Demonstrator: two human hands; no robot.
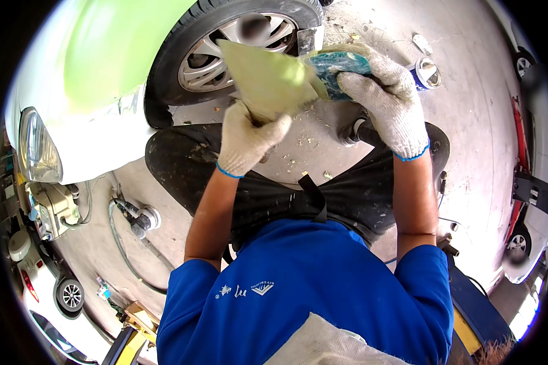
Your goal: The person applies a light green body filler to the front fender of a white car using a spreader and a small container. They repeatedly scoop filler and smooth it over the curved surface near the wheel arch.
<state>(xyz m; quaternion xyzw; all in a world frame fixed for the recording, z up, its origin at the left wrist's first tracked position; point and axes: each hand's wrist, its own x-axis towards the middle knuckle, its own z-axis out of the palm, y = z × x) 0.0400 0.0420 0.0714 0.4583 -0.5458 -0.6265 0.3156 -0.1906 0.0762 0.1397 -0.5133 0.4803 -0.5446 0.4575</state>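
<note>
My left hand (246,140), in a white knit glove with a blue cuff, is closed on the lower edge of a thin, pale yellow-green plate (268,79). My right hand (393,100), gloved the same way, grips a smeared teal spreader (341,67) between thumb and fingers. The spreader's left end meets or overlaps the plate's right side; I cannot tell whether they touch. Both are raised between my knees, in front of a car wheel (237,52). Left of the wheel is the car's white fender (103,131), with a light green area on it.
A can (426,74) stands on the floor past my right hand. To my left lie a round-pad sander (146,220) and its hose (119,243). The headlight (41,146) sits at the car's front corner. Other white cars (533,225) stand around, and crumbs litter the floor.
</note>
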